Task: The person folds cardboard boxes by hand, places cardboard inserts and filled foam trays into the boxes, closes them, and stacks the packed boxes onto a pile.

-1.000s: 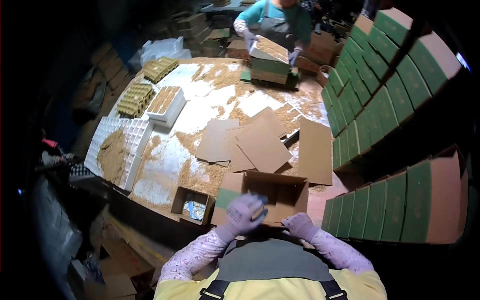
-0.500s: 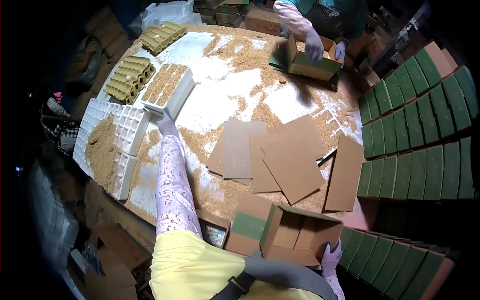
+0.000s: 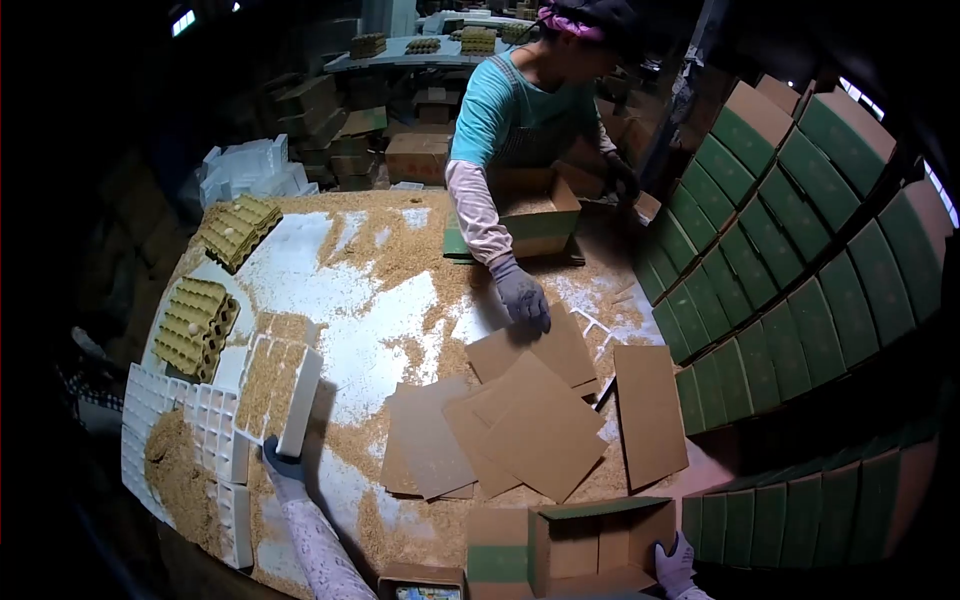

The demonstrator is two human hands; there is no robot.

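Observation:
In the head view, my left hand [image 3: 283, 460] grips the near end of a white foam tray [image 3: 300, 400] packed with sawdust. The tray looks raised, with a shadow to its right; another sawdust-covered piece [image 3: 286, 325] shows behind it. At the bottom right, my right hand [image 3: 677, 560] holds the right wall of an open cardboard box [image 3: 575, 545] with green-printed flaps. The box's inside looks bare where it shows. Left of my left hand lie white cell trays [image 3: 150, 412] with a sawdust heap [image 3: 180, 470] on them.
A co-worker's gloved hand [image 3: 522, 295] touches loose cardboard sheets [image 3: 545, 425]; a sawdust-filled box [image 3: 530, 225] stands by that person. Yellow egg trays [image 3: 196, 325] sit at left. Green-and-brown boxes [image 3: 790, 300] are stacked at right. A small box [image 3: 420, 582] is at the front edge.
My view has tilted upward. My left hand has lifted the foam tray slightly and drawn it nearer. The co-worker's hand has moved from the box to the cardboard sheets.

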